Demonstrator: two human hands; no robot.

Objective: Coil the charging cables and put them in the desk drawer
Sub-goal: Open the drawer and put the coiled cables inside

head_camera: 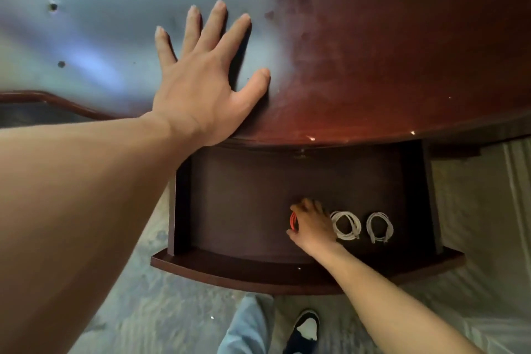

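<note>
Right hand point(311, 223) mostly hides the orange cable point(293, 221) it's pinching, lower middle of frame. Two white coils point(346, 225) sit beside it in the drawer point(244, 204). Left hand point(207, 80) lies spread flat on the counter point(388, 52).

Red cable point(293, 221), two white cables point(345, 225), reddish-brown desk point(373, 66).

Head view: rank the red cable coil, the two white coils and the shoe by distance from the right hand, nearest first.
1. Red cable coil: under the right hand, at its left edge, in the drawer.
2. Near white coil: just right of the hand.
3. Far white coil: further right.
4. Shoe: on the floor, below the drawer front.
</note>
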